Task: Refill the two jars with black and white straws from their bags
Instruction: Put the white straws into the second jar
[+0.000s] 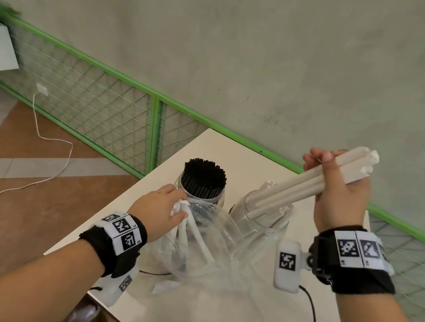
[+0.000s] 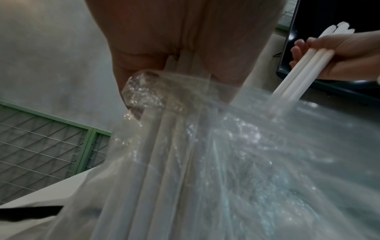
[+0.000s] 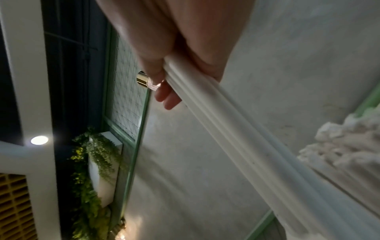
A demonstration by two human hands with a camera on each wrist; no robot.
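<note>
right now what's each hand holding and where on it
Right hand grips a bundle of white straws near its upper end, lower ends in the jar. Left hand pinches the clear bag and straw tops at its mouth.

From the head view I am looking down and forward over the table (image 1: 216, 150), both hands in frame against the wall. The left wrist view is sitting very close under the left hand (image 2: 185, 40), facing along it into the clear bag (image 2: 236, 154). The right wrist view is hugging the right hand (image 3: 180, 40), facing along the white straws (image 3: 236, 138). Head and left wrist views are both catching that right hand (image 1: 341, 193) and its straws.
</note>
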